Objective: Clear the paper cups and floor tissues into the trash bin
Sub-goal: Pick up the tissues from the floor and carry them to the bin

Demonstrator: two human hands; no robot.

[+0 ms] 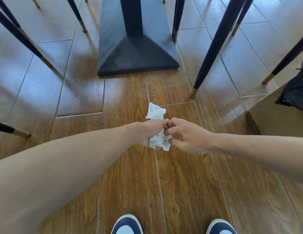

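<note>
A: Status of left hand (150,132)?

B: Closed in a fist around crumpled tissue (160,141). White wad bulging out above and below the fist, lifted clear of the wooden floor (127,174).

A: Right hand (186,137)?

B: Fingertips pinched together at the lower edge of the same wad, touching the paper. Whether pressing more tissue in or only tucking a loose corner: cannot tell.

A: Step in hand?

B: Judged as gathering: floor tissues bunched into one bundle before disposal. No further tissue seen on the visible floor; under the chair legs (213,46) and around the table base (137,53), nothing white showing.

A: Location of trash bin?

B: Probably the brown box with black bag liner (294,93) at the right edge, only partly in view. Paper cups not in view.

A: Requirements for next move?

B: Keep the fist tight so no scrap drops. Free the right hand or keep it beneath as support. Swing the bundle rightward, clear of the nearest chair leg, over the liner opening, then release.
</note>
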